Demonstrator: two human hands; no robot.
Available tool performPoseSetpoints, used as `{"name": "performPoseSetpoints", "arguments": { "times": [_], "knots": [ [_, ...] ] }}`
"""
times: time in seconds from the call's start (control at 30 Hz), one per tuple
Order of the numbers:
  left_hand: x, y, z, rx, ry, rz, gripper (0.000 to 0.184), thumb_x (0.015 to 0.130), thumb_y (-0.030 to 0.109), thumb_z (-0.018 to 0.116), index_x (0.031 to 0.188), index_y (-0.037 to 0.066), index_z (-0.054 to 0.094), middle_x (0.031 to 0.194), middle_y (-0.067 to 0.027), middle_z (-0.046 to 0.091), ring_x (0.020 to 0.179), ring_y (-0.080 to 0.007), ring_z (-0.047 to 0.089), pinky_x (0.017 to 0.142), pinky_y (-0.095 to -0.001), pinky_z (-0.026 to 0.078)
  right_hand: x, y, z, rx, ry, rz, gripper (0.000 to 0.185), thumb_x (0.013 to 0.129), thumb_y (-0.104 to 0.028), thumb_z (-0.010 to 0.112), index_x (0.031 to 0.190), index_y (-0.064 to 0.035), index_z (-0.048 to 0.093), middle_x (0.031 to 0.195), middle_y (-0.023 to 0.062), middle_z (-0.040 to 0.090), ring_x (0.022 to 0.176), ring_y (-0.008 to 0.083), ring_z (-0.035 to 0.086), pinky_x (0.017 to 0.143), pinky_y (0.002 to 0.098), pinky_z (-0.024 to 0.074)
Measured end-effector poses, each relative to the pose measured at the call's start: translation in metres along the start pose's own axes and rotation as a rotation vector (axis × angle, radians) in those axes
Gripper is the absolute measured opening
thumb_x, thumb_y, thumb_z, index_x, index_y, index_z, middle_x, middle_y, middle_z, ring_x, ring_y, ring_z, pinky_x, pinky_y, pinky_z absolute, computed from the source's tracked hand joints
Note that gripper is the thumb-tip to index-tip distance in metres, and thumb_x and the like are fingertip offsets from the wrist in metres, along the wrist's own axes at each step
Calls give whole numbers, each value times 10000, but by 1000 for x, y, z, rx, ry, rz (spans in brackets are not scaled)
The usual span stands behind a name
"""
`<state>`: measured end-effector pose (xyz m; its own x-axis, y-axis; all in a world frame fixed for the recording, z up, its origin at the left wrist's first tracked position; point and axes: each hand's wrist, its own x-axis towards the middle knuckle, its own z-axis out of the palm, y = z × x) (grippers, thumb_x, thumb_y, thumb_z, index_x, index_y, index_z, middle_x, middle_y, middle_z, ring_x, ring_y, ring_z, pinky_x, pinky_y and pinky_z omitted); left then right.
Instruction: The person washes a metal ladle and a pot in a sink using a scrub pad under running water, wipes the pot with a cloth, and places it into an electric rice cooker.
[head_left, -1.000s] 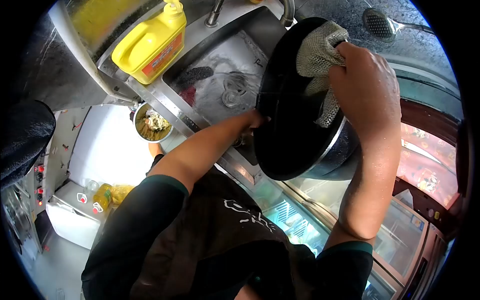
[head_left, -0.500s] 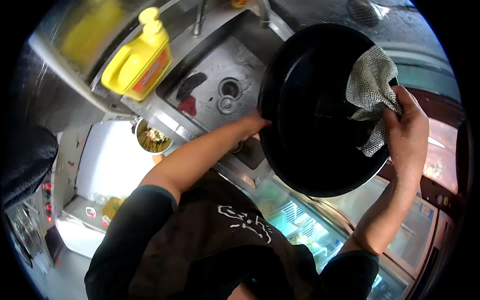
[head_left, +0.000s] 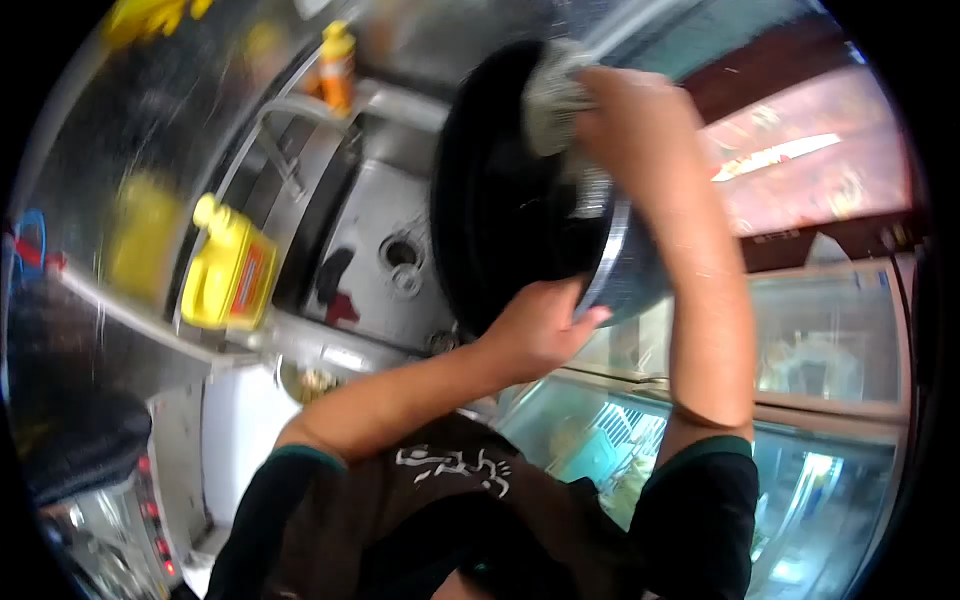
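A large, round, deep black pan (head_left: 490, 210) is held tilted at the right side of the steel sink (head_left: 375, 210). At its near rim, my left hand (head_left: 540, 325) grips the edge, with the fingers inside and the thumb outside. My right hand (head_left: 640, 120) is closed on a grey mesh cloth (head_left: 555, 100) and presses it against the far part of the pan's rim. Motion blurs the cloth and the right hand, and the fingertips are partly hidden. The sink's drain and two small scraps, one dark and one red, show left of the pan.
A yellow jug (head_left: 230, 270) stands on the sink's left ledge near the faucet (head_left: 285, 150). An orange-yellow bottle (head_left: 338, 70) is behind the sink. Food fills a round pot (head_left: 305, 380) below the sink's edge. Glass-doored refrigerators (head_left: 820, 340) line the right.
The pan has turned from facing me to a steeper tilt, moving left. My right hand has carried the cloth up and left along the rim. My left hand has shifted to the near rim.
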<state>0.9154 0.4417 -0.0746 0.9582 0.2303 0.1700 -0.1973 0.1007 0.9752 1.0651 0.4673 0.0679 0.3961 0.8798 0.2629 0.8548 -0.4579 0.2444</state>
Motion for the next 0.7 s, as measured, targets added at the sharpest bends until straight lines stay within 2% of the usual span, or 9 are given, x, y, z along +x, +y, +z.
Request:
{"name": "performPoseSetpoints", "arguments": {
  "times": [0.07, 0.17, 0.33, 0.37, 0.43, 0.5, 0.6, 0.63, 0.7],
  "knots": [
    [0, -1, -2, 176, 84, 61, 268, 925, 237, 598, 973, -26, 602, 793, -236, 652, 737, -407, 644, 658, -424, 507, 2, -13, 0, -9, -7, 16, 261, 788, -137, 586, 1015, -76, 700, 964, 190, 693, 931, 353, 671, 829, 458, 533],
    [-8, 25, -8, 196, 219, -37, 254, 917, 188, 638, 1061, -22, 631, 865, -173, 687, 770, -182, 630, 756, -334, 501, 13, -30, -10, 107, -103, 26, 208, 851, -219, 571, 962, -79, 677, 925, 162, 701, 925, 355, 679, 821, 446, 541],
    [-4, 51, -26, 37, 321, -61, 273, 913, 153, 641, 1099, -47, 626, 943, -101, 694, 851, -140, 607, 805, -292, 486, 23, 1, -15, 453, 102, 140, 239, 860, -221, 530, 988, -57, 648, 936, 244, 663, 925, 405, 651, 821, 483, 524],
    [-3, 56, -29, 16, 334, -68, 271, 915, 148, 639, 1101, -50, 626, 955, -90, 689, 859, -134, 604, 812, -285, 482, 29, 30, 4, 242, 253, -10, 251, 865, -217, 511, 1005, -49, 633, 940, 260, 653, 930, 416, 639, 817, 489, 518],
    [-4, 65, -32, -36, 358, -89, 269, 918, 137, 634, 1104, -57, 626, 980, -66, 678, 875, -124, 596, 825, -272, 476, 12, 59, 1, 442, 503, 94, 287, 867, -207, 485, 1044, -22, 616, 945, 259, 655, 936, 411, 637, 799, 486, 513],
    [-6, 65, -35, -226, 358, -96, 252, 919, 111, 618, 1115, -48, 629, 1003, -65, 666, 886, -120, 600, 839, -271, 474, -1, 91, -6, 555, 368, 411, 376, 854, -222, 490, 1147, -25, 619, 999, 227, 680, 940, 369, 659, 821, 415, 516],
    [-13, 72, -39, -335, 364, -104, 254, 910, 86, 608, 1129, -43, 622, 1017, -82, 669, 911, -137, 625, 852, -291, 488, -17, 153, 34, 790, 412, 511, 373, 846, -177, 498, 1153, -18, 636, 983, 176, 696, 867, 270, 664, 786, 348, 503],
    [-17, 76, -38, -359, 370, -121, 259, 909, 83, 605, 1134, -45, 618, 1022, -87, 671, 921, -144, 630, 857, -296, 491, -20, 176, 56, 622, 396, 506, 351, 858, -172, 498, 1137, -8, 633, 976, 165, 694, 840, 255, 657, 759, 341, 497],
    [-25, 88, -36, -406, 387, -133, 268, 907, 78, 598, 1143, -48, 610, 1033, -97, 675, 941, -158, 640, 866, -306, 497, -38, 194, 83, 689, 327, 499, 298, 866, -144, 497, 1088, 0, 634, 902, 127, 675, 798, 195, 636, 699, 322, 497]
  ]
}}
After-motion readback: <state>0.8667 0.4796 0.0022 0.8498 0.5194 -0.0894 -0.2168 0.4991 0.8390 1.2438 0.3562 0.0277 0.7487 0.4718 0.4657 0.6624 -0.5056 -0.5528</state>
